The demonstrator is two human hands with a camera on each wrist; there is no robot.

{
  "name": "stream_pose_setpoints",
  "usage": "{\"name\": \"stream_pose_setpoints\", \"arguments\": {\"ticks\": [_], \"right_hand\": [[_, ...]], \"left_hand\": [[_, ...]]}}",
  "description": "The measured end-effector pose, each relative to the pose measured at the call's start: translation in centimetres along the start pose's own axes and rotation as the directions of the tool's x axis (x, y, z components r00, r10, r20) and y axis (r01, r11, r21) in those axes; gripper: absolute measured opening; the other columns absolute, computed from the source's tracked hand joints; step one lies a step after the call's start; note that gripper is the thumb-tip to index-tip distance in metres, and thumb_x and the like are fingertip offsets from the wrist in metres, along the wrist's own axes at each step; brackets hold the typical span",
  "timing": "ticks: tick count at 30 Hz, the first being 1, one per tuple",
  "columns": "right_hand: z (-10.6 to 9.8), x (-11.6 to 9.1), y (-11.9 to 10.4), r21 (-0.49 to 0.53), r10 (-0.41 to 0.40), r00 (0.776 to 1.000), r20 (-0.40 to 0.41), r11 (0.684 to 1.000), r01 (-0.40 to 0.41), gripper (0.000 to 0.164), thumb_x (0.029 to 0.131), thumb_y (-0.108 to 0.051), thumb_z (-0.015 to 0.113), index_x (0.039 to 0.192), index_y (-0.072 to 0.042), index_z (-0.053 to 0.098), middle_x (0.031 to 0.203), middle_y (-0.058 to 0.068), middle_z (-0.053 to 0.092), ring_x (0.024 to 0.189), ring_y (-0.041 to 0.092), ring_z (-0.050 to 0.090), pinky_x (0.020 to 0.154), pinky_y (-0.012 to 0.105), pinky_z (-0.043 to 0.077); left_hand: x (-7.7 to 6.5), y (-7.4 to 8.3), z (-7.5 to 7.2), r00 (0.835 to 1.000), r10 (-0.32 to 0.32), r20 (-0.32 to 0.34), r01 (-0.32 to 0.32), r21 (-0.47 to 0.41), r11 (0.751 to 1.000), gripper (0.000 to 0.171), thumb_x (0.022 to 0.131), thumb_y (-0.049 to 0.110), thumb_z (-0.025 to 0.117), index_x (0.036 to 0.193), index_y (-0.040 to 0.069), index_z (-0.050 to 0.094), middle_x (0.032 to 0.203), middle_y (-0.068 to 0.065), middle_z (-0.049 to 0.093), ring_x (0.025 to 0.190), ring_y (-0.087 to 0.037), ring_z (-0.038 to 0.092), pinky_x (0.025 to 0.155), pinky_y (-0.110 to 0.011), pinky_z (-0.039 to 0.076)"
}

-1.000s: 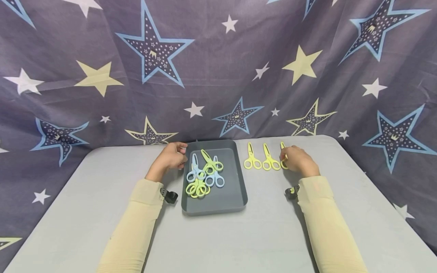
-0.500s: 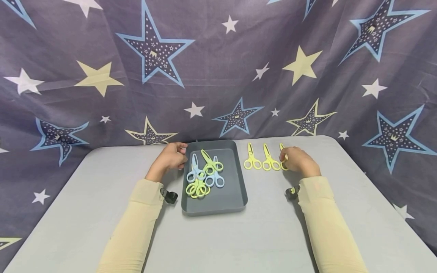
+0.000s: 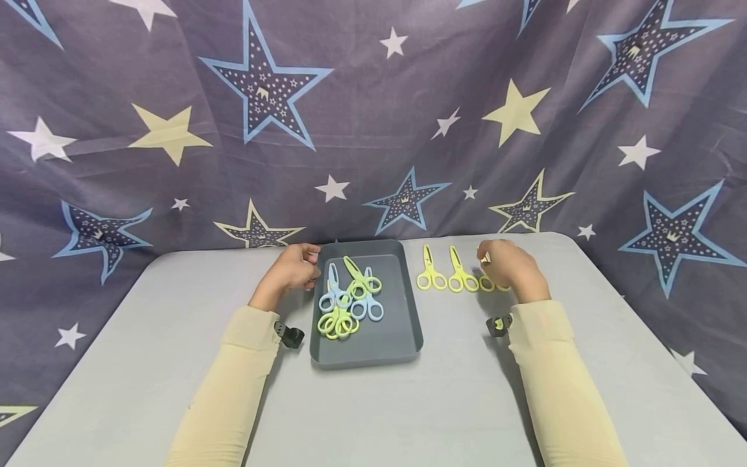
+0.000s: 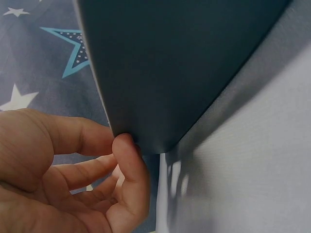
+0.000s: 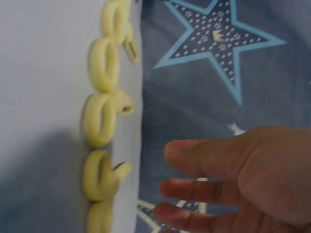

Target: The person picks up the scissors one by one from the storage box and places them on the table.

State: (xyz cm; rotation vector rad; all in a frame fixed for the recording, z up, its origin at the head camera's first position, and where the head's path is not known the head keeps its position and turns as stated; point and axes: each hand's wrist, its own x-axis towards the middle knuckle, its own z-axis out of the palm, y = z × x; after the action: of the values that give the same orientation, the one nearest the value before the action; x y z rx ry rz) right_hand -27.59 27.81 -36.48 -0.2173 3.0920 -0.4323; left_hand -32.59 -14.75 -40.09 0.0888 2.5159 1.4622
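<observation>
My left hand [image 3: 292, 269] pinches the far left corner of a grey tray [image 3: 403, 324]; the left wrist view has thumb and finger at the tray's rim [image 4: 99, 92]. Inside, blue scissors [image 3: 334, 297] and yellow-green scissors [image 3: 364, 285] lie overlapping at the left side. Right of the tray, yellow scissors stand in a row on the table, blades pointing away: one pair [image 3: 431, 277], a second [image 3: 463, 280], and a third [image 3: 487, 284] partly hidden beneath my right hand [image 3: 512, 269]. In the right wrist view this hand's fingers [image 5: 194, 158] extend with nothing between them, apart from the scissor handles [image 5: 99, 177].
A pale table [image 3: 449, 402] carries everything. Close behind its far edge hangs a dark star-patterned cloth [image 3: 373, 117]. Each wrist wears a small black camera, one on the left [image 3: 290, 335] and one on the right [image 3: 498, 326].
My right hand has come up off the third yellow scissors, uncovering more of their handles. My left hand and the tray stay where they were.
</observation>
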Motion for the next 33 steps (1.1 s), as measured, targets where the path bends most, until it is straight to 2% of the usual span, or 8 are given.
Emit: {"name": "stream_pose_setpoints", "arguments": {"ticks": [8,15,22,26,33], "right_hand": [[-0.3,-0.2,-2.4,0.027,-0.108,0.993,-0.054,0.994,0.109,0.024,0.093,-0.009,0.064,0.115,-0.001,0.070,0.100,0.019,0.070,0.091,0.034,0.064,0.085,0.055,0.053],[-0.1,-0.2,-5.3,0.026,-0.258,0.964,-0.066,0.965,0.260,0.020,0.094,-0.010,0.066,0.111,0.000,0.071,0.090,0.012,0.069,0.084,0.029,0.063,0.084,0.051,0.054],[0.2,-0.8,-8.3,-0.029,-0.320,0.945,-0.061,0.947,0.319,0.018,0.095,-0.014,0.068,0.109,-0.005,0.072,0.103,0.012,0.072,0.092,0.028,0.064,0.086,0.049,0.054],[0.5,-0.9,-9.5,-0.062,-0.346,0.936,-0.064,0.938,0.342,0.017,0.095,-0.017,0.069,0.108,-0.007,0.072,0.101,0.011,0.070,0.093,0.029,0.064,0.084,0.048,0.053],[1.3,-1.3,-11.5,-0.070,-0.345,0.938,-0.016,0.937,0.343,0.021,0.097,-0.022,0.069,0.114,-0.010,0.072,0.109,0.011,0.068,0.095,0.030,0.065,0.082,0.049,0.056]], "left_hand": [[-0.1,0.1,0.0,1.000,0.000,0.007,0.000,0.005,1.000,0.064,0.085,-0.011,0.055,0.148,-0.007,0.044,0.126,-0.025,0.048,0.074,-0.018,0.057,0.060,-0.028,0.058],[0.0,0.1,-0.1,1.000,0.002,0.014,-0.002,0.011,1.000,0.064,0.086,-0.010,0.055,0.149,-0.007,0.044,0.128,-0.027,0.047,0.077,-0.020,0.057,0.060,-0.028,0.057],[-0.2,0.2,-0.3,1.000,-0.010,0.021,0.010,0.013,1.000,0.064,0.086,-0.009,0.054,0.149,-0.005,0.044,0.129,-0.025,0.047,0.078,-0.021,0.057,0.062,-0.030,0.058],[-0.2,0.3,-0.2,1.000,-0.005,0.018,0.004,0.020,1.000,0.063,0.086,-0.009,0.054,0.149,-0.005,0.044,0.125,-0.023,0.048,0.078,-0.022,0.058,0.064,-0.032,0.059],[-0.3,0.3,-0.1,1.000,-0.015,0.004,0.015,0.015,1.000,0.063,0.085,-0.010,0.055,0.148,-0.005,0.045,0.124,-0.022,0.048,0.079,-0.021,0.057,0.065,-0.033,0.060]]}}
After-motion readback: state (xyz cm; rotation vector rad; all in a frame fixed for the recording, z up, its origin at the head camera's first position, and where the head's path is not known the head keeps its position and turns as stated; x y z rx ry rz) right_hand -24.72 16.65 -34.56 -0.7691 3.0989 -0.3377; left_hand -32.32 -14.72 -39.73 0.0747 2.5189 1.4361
